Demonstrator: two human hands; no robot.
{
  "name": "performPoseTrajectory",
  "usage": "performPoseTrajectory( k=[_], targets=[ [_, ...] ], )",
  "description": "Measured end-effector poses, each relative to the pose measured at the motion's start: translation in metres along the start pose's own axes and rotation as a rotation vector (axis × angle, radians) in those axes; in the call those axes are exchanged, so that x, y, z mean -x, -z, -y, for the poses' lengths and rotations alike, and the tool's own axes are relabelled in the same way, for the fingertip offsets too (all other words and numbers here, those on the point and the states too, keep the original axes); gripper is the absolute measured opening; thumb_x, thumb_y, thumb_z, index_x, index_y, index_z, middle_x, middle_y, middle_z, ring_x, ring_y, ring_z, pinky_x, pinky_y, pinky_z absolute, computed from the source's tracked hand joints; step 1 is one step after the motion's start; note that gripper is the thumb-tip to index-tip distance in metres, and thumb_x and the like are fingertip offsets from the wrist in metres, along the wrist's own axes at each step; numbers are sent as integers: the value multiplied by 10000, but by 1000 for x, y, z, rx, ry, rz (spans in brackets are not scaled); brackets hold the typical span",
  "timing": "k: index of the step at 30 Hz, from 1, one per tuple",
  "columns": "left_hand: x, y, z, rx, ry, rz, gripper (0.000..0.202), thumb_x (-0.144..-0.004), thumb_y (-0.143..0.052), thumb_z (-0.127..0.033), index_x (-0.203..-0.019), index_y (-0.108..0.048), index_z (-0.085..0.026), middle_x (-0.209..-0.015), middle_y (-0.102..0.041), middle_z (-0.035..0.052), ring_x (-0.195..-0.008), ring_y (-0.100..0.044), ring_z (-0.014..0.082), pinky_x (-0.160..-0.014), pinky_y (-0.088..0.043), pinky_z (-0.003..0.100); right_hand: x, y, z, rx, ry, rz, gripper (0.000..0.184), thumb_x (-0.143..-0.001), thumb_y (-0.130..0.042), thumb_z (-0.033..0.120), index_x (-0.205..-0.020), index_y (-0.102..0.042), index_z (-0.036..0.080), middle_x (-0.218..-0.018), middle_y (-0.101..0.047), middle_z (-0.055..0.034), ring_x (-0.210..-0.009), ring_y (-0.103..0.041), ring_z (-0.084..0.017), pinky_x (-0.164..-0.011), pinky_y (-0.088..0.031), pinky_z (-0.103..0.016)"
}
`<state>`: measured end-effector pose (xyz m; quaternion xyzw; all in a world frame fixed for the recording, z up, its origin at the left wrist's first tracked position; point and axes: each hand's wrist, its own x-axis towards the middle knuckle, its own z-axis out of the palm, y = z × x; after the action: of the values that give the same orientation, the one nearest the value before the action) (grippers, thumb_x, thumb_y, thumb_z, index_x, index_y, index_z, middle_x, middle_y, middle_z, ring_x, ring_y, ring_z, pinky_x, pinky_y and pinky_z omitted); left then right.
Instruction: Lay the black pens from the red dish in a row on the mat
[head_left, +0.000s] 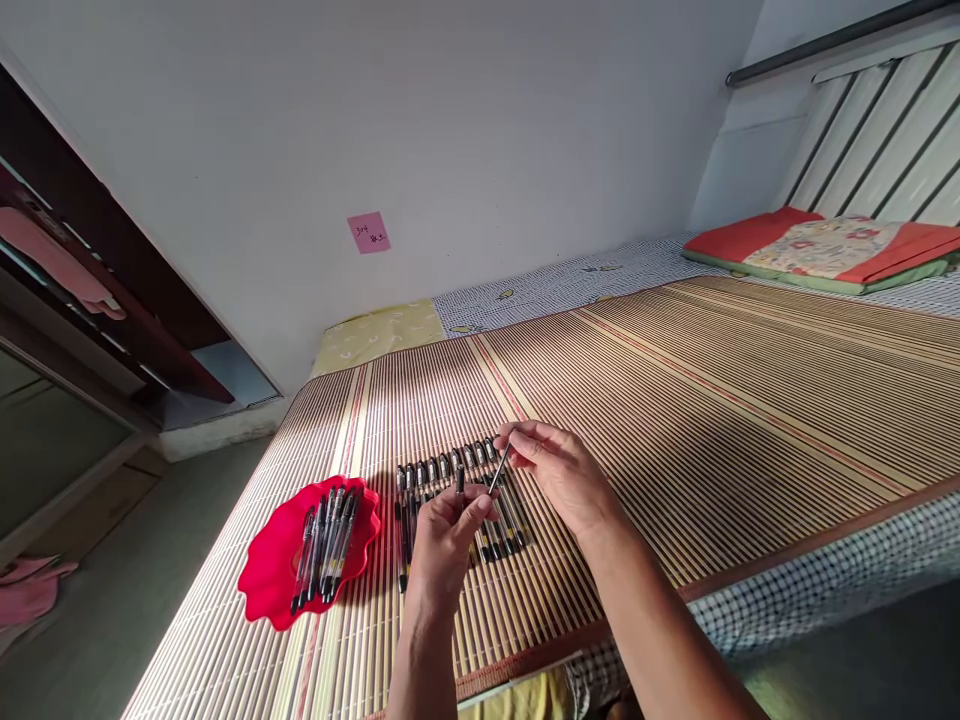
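My left hand [444, 535] is closed around a pen [460, 478], whose dark end stands up between the fingers; most of it is hidden by the hand. A thin dark pen refill [500, 468] slants between both hands. Its lower end is at my left thumb and fingertips, and my right hand [564, 472] pinches its upper end. Beneath and behind the hands lie a row of black pen caps [444, 466] and a row of clear-barrelled pens [516, 515], partly covered by my left hand.
On the left, a red scalloped plate [264, 570] holds several capped pens [326, 545]. Everything lies on a bamboo mat [675, 400] over a bed. Folded red and floral bedding [825, 245] is at the far right. A pink note [368, 233] sticks to the wall.
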<state>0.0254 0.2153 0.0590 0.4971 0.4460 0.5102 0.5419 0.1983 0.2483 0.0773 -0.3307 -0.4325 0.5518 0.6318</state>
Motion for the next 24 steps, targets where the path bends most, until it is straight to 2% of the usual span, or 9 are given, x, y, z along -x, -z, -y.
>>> performPoseTrajectory(
  k=[3, 5, 7, 9, 14, 17, 20, 24],
  targets=[
    [2, 1, 0, 63, 65, 107, 369, -798, -839, -501, -768, -750, -145, -698, -636, 11, -517, -311, 55, -508, -224, 221, 1, 9, 8, -56, -44, 136, 170, -861, -798, 373, -951, -825, 231, -969, -774, -64, -858, -645, -169, -773, -503, -301],
    [3, -2, 0, 135, 106, 159, 376, -797, -843, -500, -837, -752, -138, -675, -626, -1, -507, -284, 46, -500, -182, 218, 2, 11, 10, -89, -52, 194, 158, -868, -791, 372, -956, -828, 247, -957, -767, -55, -851, -633, -165, -779, -502, -302],
    [4, -5, 0, 174, 124, 156, 396, -772, -862, -500, -862, -744, -133, -661, -622, -6, -505, -289, 44, -499, -177, 214, 3, 9, 12, -83, -41, 218, 156, -881, -778, 385, -952, -826, 254, -960, -764, -54, -855, -633, -169, -786, -507, -310],
    [4, -9, 0, 177, 104, 104, 409, -748, -878, -502, -823, -727, -130, -655, -610, -12, -515, -298, 44, -507, -200, 207, 3, 5, 12, -45, -1, 214, 163, -900, -763, 394, -939, -820, 246, -951, -762, -54, -858, -642, -167, -788, -510, -307],
    [3, -16, 0, 152, -6, -70, 365, -715, -894, -461, -773, -706, -154, -666, -587, -24, -561, -355, 65, -540, -290, 200, 5, -11, 11, 51, 119, 100, 204, -906, -758, 408, -918, -786, 206, -890, -756, -45, -807, -670, -150, -741, -536, -282],
    [2, -18, -1, 155, -52, -121, 344, -705, -896, -430, -737, -679, -165, -669, -571, -27, -588, -400, 77, -554, -322, 200, 7, -21, 8, 75, 137, 3, 231, -883, -772, 422, -902, -758, 193, -840, -753, -45, -782, -690, -157, -698, -555, -274],
    [3, -18, -2, 135, -59, -100, 347, -725, -889, -435, -747, -672, -165, -684, -569, -26, -596, -405, 78, -556, -325, 198, 8, -28, 6, 66, 155, -68, 266, -890, -759, 451, -920, -732, 188, -809, -746, -39, -726, -701, -160, -697, -592, -301],
    [5, -19, -4, 125, -14, 16, 385, -892, -736, -533, -929, -723, -151, -765, -592, -6, -595, -366, 75, -543, -289, 205, 8, -26, 5, 110, 190, -143, 309, -882, -767, 490, -908, -713, 186, -769, -722, -24, -659, -692, -153, -662, -608, -301]
  ],
)
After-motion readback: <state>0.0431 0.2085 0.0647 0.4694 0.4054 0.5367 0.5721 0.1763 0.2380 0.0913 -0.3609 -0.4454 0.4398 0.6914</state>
